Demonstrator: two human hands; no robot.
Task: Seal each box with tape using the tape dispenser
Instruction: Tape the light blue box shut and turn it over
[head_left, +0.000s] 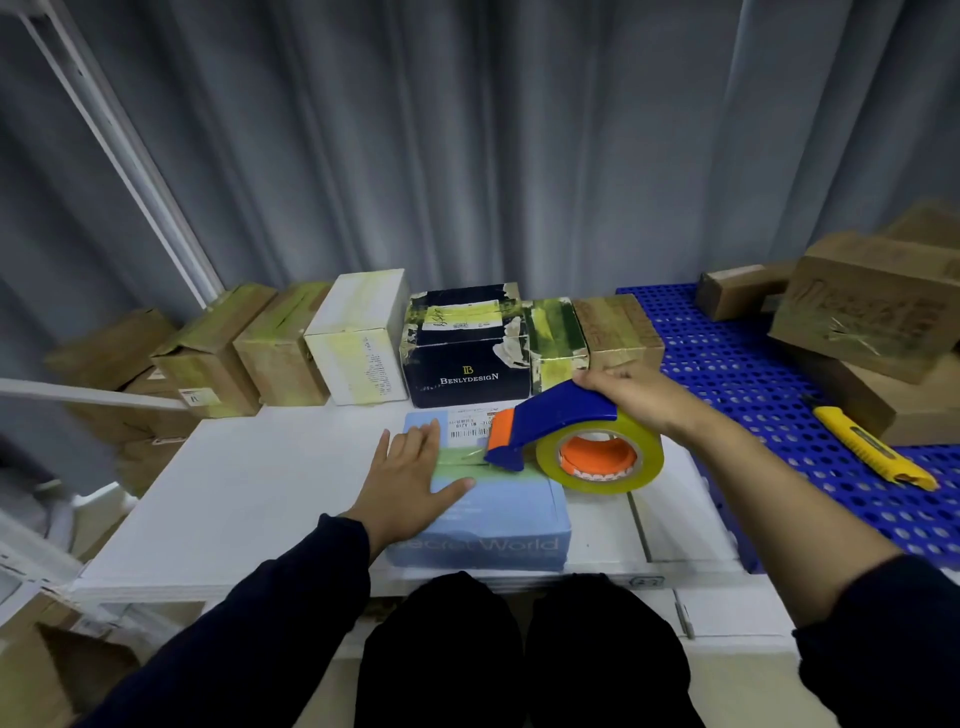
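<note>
While the left grip (410, 475) lies flat on the box (498, 514), the right grip (639, 397) clasps the tape dispenser (561, 421).

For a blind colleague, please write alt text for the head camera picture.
A person's left hand presses flat on a light blue box on a white table, while the right hand holds a blue tape dispenser against its top. A row of taped boxes stands behind.
</note>
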